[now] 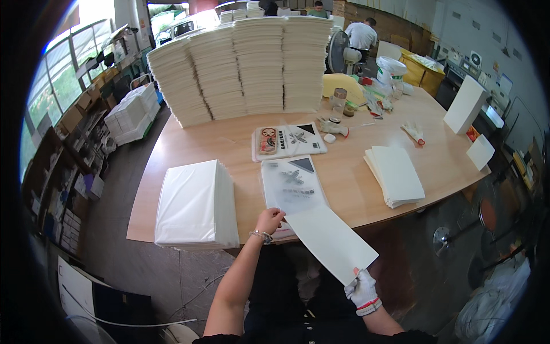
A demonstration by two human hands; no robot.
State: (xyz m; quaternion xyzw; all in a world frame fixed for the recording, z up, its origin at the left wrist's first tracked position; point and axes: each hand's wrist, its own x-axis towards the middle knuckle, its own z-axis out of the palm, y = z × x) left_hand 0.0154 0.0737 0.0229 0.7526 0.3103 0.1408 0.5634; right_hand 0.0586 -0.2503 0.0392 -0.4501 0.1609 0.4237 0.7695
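My gloved right hand (pixel 362 289) grips the near corner of a white paper sheet or thin stack (pixel 329 238), thumb on top. The paper slants up and left over the table edge, its far end at the mouth of a clear plastic bag (pixel 292 180) with dark printing. Whether the paper is inside the bag or on top of it is hard to tell. My bare left hand (pixel 270 221), with a bracelet at the wrist, is closed in a pinch at the bag's near left edge. Left of it stands a tall block of wrapped white packs (pixel 186 198).
Tall stacks of white paper (pixel 246 69) line the table's far side. Behind the bag lie more printed bags (pixel 289 141) with a patterned box (pixel 268 140). A loose white paper stack (pixel 395 176) sits to the right, gloves (pixel 413 133) and jars beyond. People work in the background.
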